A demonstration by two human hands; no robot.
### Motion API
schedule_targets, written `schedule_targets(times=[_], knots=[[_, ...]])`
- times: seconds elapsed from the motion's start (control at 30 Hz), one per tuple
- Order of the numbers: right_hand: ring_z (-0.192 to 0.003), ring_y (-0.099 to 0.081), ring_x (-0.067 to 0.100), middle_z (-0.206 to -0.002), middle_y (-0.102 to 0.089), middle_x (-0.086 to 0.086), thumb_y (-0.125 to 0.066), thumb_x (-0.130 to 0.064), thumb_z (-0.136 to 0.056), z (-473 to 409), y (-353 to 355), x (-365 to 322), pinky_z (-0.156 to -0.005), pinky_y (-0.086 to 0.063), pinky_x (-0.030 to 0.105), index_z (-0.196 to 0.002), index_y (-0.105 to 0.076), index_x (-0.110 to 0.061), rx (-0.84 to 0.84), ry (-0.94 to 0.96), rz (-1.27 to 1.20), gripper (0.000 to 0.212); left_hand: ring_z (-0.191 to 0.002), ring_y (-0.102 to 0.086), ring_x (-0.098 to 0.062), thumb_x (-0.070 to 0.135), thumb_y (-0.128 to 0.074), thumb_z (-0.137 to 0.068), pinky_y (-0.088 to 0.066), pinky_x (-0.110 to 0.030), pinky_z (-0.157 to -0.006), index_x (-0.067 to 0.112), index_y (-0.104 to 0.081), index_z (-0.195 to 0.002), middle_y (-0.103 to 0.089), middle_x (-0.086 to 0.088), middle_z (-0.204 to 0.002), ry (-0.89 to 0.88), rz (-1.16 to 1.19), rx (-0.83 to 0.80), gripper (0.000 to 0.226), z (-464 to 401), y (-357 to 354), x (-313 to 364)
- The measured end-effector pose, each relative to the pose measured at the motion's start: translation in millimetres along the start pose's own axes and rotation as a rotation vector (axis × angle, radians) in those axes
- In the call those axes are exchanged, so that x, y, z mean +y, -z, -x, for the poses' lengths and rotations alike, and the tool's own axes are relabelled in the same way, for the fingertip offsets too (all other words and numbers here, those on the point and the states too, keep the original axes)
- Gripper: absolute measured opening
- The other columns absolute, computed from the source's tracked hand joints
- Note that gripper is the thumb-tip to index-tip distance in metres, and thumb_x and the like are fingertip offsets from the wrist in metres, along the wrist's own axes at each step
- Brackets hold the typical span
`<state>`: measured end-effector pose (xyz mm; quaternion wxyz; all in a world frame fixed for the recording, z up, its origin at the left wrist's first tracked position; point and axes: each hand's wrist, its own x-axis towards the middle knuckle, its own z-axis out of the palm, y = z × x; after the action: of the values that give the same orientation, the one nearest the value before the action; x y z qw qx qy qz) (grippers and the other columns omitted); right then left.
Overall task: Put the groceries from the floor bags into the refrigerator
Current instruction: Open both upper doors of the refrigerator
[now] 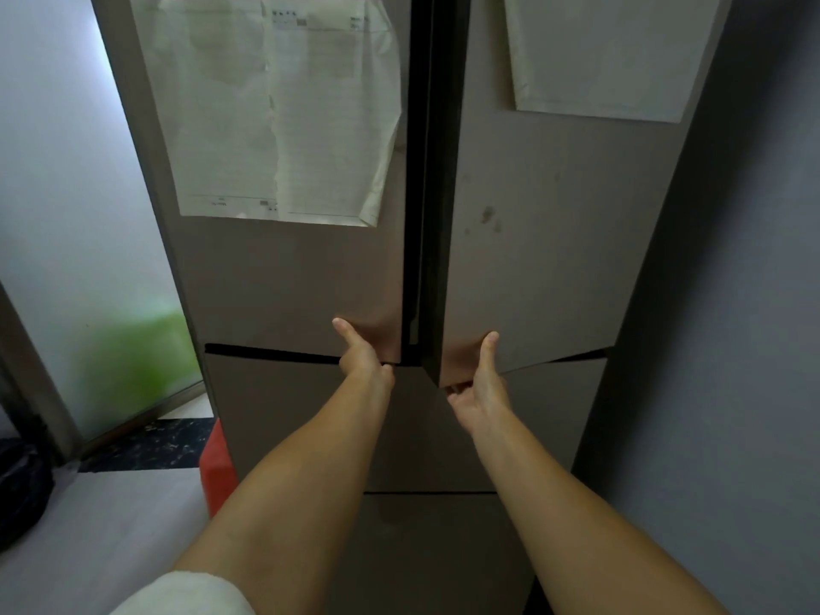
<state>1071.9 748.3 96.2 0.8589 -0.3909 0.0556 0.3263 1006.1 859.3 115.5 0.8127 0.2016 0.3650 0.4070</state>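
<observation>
My left hand [364, 355] and right hand [481, 383] each grasp a refrigerator door [532, 241] bottom edge, fingers hooked beneath, thumbs on the face, evidently for pulling leverage.

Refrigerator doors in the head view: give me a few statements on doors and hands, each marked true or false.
1. Both hands grip the bottom edges of the upper doors: left hand, right hand. True.
2. The right upper door stands slightly ajar. True.
3. The right hand holds a grocery bag. False; it holds only the door edge.
4. The door fronts are bare. False; paper sheets hang on them.
</observation>
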Motion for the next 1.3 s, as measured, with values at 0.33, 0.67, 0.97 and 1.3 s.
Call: schedule_targets(times=[0.33, 0.67, 0.97, 1.3], knots=[[-0.111, -0.061, 0.028, -0.131, -0.058, 0.011, -0.059, -0.066, -0.076, 38.2, 41.9, -14.1, -0.098, -0.050, 0.046, -0.138, -0.045, -0.015, -0.054, 0.031, -0.031, 0.081, -0.116, -0.058, -0.035, 0.056, -0.055, -0.087, -0.051, -0.051, -0.094, 0.017, -0.040, -0.140, -0.054, -0.015, -0.133, -0.010, 0.100, -0.034, 0.068, 51.6, 98.3, 36.2], [-0.103, -0.064, 0.027, -0.113, -0.067, 0.009, -0.061, -0.043, -0.088, 87.3, 103.3, -66.4, -0.092, -0.054, 0.042, -0.118, -0.062, -0.021, 0.031, 0.141, -0.145, 0.036, -0.098, -0.065, -0.027, 0.014, -0.046, -0.093, -0.060, -0.037, -0.064, 0.010, -0.060, -0.121, -0.065, -0.010, -0.116, -0.186, 0.351, -0.017, 0.032, 77.5, 161.6, 72.2], [-0.112, -0.061, 0.029, -0.125, -0.062, 0.006, -0.069, -0.054, -0.071, 112.4, 146.8, -84.8, -0.093, -0.051, 0.047, -0.131, -0.055, -0.029, 0.124, 0.290, -0.331, 0.066, -0.104, -0.065, -0.030, 0.035, -0.056, -0.085, -0.056, -0.040, -0.078, 0.020, -0.061, -0.122, -0.067, -0.007, -0.115, -0.193, 0.303, 0.058, 0.041, 90.3, 194.2, 102.6], [-0.107, -0.062, 0.027, -0.123, -0.061, 0.006, -0.086, -0.055, -0.046, 119.2, 171.9, -111.6, -0.089, -0.054, 0.050, -0.131, -0.052, -0.027, 0.205, 0.371, -0.283, 0.096, -0.105, -0.067, -0.025, 0.046, -0.073, -0.076, -0.056, -0.041, -0.086, 0.020, -0.063, -0.123, -0.070, -0.005, -0.115, -0.314, 0.341, -0.028, 0.054, 86.5, 231.7, 139.2]])
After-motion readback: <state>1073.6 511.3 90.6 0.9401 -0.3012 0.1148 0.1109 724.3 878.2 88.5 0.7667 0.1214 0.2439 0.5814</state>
